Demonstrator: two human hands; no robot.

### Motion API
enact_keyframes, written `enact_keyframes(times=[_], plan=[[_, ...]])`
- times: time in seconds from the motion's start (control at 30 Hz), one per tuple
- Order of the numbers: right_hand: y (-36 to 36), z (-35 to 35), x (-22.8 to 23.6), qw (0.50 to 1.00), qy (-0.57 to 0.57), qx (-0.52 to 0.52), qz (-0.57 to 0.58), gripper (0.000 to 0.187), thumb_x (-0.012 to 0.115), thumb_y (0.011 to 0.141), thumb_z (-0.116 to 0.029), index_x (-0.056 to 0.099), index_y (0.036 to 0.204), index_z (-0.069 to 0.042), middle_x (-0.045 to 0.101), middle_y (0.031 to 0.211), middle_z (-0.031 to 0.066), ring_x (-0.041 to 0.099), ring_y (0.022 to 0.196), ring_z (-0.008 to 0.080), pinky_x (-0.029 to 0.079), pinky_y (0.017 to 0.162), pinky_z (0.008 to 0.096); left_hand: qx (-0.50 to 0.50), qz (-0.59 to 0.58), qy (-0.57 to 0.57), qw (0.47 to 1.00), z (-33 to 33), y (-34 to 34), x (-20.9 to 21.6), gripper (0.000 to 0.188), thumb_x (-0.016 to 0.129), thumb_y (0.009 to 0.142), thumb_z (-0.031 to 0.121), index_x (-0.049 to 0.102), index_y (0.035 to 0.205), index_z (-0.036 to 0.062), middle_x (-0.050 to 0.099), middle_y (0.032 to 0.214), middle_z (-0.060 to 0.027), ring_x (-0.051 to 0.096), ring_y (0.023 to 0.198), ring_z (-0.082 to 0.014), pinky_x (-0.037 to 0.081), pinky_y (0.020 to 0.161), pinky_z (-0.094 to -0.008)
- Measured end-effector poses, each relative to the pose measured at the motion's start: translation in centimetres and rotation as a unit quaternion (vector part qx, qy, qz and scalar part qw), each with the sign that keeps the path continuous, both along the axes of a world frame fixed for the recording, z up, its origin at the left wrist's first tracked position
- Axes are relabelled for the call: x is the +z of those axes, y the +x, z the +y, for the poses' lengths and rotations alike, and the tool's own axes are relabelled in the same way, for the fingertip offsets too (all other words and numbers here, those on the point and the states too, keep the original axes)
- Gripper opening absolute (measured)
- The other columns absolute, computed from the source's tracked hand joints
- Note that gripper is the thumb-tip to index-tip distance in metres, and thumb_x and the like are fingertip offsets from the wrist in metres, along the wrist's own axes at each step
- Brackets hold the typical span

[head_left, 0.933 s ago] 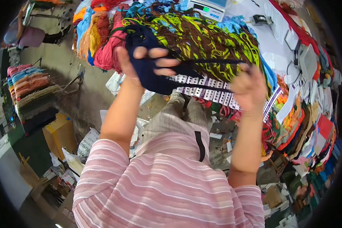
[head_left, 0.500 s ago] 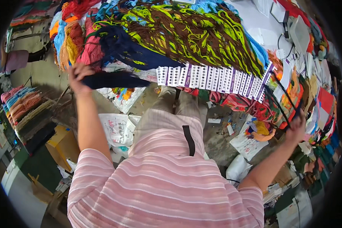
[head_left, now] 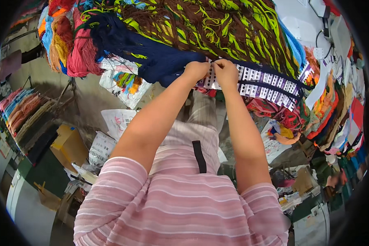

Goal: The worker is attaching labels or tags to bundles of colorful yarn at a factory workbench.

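My left hand point(head_left: 197, 70) and my right hand point(head_left: 226, 74) are close together over the near edge of the work surface, fingers pinched. Strands of navy thread point(head_left: 270, 87) trail from my right hand over a row of white and purple cards with punched holes point(head_left: 248, 74). To the left spreads a thick navy thread bundle point(head_left: 151, 53), its end reaching my left hand. The fingertips seem to grip navy thread at a card, though the exact point is hidden by the fingers. Behind the cards lies a heap of brown and lime-green threads point(head_left: 217, 33).
Pink skeins point(head_left: 81, 53) and orange and yellow ones hang at the left. At the right are a white strip point(head_left: 317, 92) and more coloured yarn. Red-green thread point(head_left: 270, 110) hangs below the cards. A rack of skeins point(head_left: 26, 110) and a cardboard box point(head_left: 69, 141) stand at lower left.
Both hands have come inward from far left and far right to meet at the cards. The navy strands stretched at the right now lie across the cards.
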State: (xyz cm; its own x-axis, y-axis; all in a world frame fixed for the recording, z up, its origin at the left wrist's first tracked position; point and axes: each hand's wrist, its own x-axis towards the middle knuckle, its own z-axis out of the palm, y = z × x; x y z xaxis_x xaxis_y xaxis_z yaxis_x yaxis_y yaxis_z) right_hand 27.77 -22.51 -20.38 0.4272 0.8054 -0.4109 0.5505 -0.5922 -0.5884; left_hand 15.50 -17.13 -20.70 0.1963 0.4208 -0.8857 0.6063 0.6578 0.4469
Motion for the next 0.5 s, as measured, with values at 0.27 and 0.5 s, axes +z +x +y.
enact_keyframes(times=[0.27,0.5], plan=[[-2.7,-0.2,1.2,0.991,0.073,0.003,-0.11,0.008,0.065,0.077,-0.018,0.064,0.077,-0.01,0.061,0.08,0.0055,0.061,0.072,0.0269,0.047,0.061,0.0376,0.17,-0.133,-0.054,0.975,0.0,-1.2,-1.7,0.016,0.055,0.086,0.011,0.065,0.095,0.0028,0.062,0.078,-0.003,0.057,0.064,-0.013,0.044,0.06,-0.0262],[-1.7,-1.0,1.5,0.986,0.157,0.043,-0.039,0.014,0.062,0.079,-0.014,0.068,0.085,-0.004,0.063,0.088,0.0086,0.062,0.079,0.0268,0.049,0.069,0.0319,0.112,-0.17,-0.014,0.979,0.2,-1.0,-3.0,0.012,0.06,0.085,0.011,0.065,0.093,0.0033,0.062,0.078,-0.002,0.056,0.065,-0.0108,0.044,0.062,-0.0246]])
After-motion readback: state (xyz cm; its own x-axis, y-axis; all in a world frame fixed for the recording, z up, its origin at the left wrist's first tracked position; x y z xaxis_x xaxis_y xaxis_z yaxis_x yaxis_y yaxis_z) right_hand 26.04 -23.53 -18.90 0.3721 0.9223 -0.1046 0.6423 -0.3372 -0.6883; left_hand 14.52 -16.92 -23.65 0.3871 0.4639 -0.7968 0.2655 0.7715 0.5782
